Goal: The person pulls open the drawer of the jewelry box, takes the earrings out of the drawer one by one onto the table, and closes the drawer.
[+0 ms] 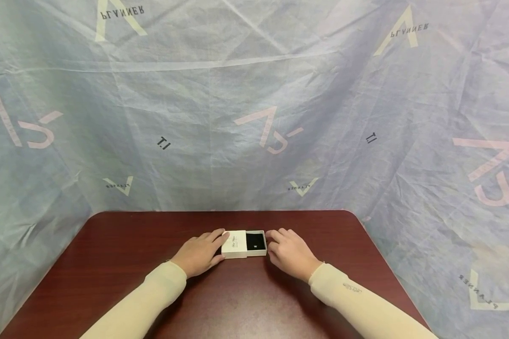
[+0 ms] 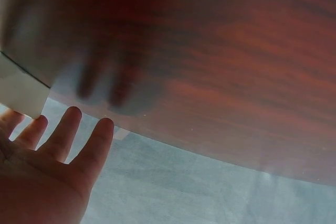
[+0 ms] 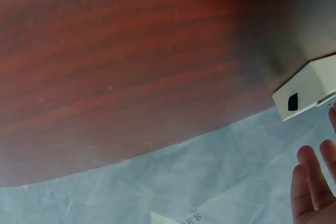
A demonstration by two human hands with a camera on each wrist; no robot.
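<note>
A small white slide-out box lies on the table, its printed sleeve on the left. From the sleeve's right end the inner tray sticks out, showing a black insert with a small light mark. My left hand holds the sleeve at its left end, a fingertip over the top and the thumb at the near corner. Fingers loosely bent, my right hand is beside the tray's right end, fingertips right at its edge. In the right wrist view a black notch shows on the box's pale side.
The dark red wooden table has rounded far corners. Behind it and on both sides hangs a wrinkled grey cloth with printed letters, close along the table's edges.
</note>
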